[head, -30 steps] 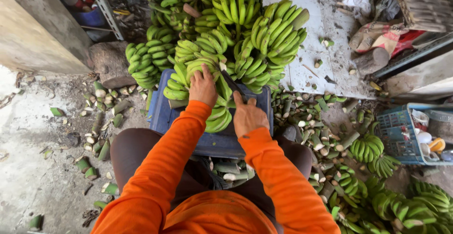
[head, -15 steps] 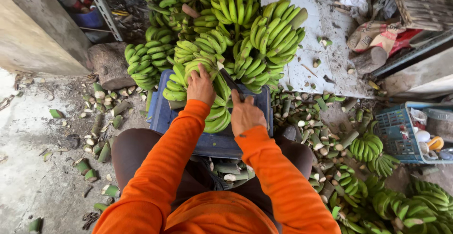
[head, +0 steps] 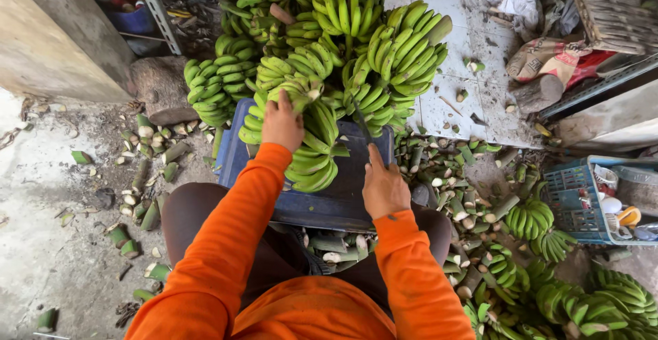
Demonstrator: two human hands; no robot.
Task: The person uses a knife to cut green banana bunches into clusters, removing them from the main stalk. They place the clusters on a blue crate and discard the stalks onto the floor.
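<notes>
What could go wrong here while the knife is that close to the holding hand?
The blade of the knife in the right hand points toward the banana bunch that the left hand grips, so a slip might cut fingers. The bunch overhangs the blue crate and could roll off. Cut stem pieces underfoot may cause slipping.
</notes>
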